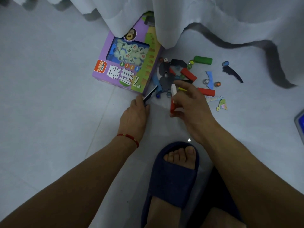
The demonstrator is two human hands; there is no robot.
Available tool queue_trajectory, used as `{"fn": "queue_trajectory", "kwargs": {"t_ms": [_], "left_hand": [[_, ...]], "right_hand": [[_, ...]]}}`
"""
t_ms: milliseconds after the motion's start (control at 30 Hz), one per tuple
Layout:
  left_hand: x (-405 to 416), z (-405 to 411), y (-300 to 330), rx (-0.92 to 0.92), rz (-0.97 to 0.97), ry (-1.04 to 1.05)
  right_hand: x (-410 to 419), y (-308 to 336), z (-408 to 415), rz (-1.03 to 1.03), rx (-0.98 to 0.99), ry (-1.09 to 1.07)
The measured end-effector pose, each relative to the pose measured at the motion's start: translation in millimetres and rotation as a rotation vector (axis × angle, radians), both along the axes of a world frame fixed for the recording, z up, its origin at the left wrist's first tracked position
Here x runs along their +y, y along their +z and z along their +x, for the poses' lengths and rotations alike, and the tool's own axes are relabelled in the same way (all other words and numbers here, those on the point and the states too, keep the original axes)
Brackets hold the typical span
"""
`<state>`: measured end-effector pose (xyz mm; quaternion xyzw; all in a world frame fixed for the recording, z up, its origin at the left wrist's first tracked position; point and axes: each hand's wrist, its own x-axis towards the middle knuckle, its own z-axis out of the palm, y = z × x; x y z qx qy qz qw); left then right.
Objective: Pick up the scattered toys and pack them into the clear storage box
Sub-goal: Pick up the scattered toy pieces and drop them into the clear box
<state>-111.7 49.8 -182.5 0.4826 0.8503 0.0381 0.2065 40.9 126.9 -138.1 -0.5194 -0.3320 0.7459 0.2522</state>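
Observation:
Scattered toys lie on the pale floor: a purple xiangqi game box (126,63), a green block (203,60), red blocks (188,74) (207,91), glass marbles (217,84), dark card pieces (232,72) and puzzle scraps (222,105). My left hand (135,115) pinches a flat dark card piece (150,93) by the box's near corner. My right hand (190,102) holds a white block (173,89) and a red block (172,106) just above the floor. The clear storage box is out of view.
A white curtain (164,18) hangs over the box's far end and trails on the floor at right. My foot in a dark blue slipper (172,183) stands below the hands. A blue-edged object (300,122) shows at the right border.

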Motion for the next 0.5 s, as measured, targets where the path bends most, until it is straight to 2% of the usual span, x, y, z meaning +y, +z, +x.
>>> {"fn": "queue_trajectory", "kwargs": {"t_ms": [100,200,267,333,400,433,500], "left_hand": [[-8,2,6,-0.071,0.020,0.097],[-25,5,24,-0.156,0.058,0.130],[-34,11,51,-0.295,0.112,0.154],[-31,22,89,-0.597,0.116,0.264],[-24,38,136,-1.024,0.073,0.335],[-18,48,162,-1.188,0.031,0.310],[-1,69,214,-1.336,-0.100,0.164]], "right_hand": [[3,13,17,-0.269,0.254,-0.073],[16,32,46,-0.328,0.334,0.036],[31,56,73,-0.338,0.341,0.152],[46,94,101,-0.315,0.307,0.292],[53,144,131,-0.237,0.145,0.464],[53,171,147,-0.176,0.032,0.524],[45,227,184,-0.037,-0.173,0.559]]}}
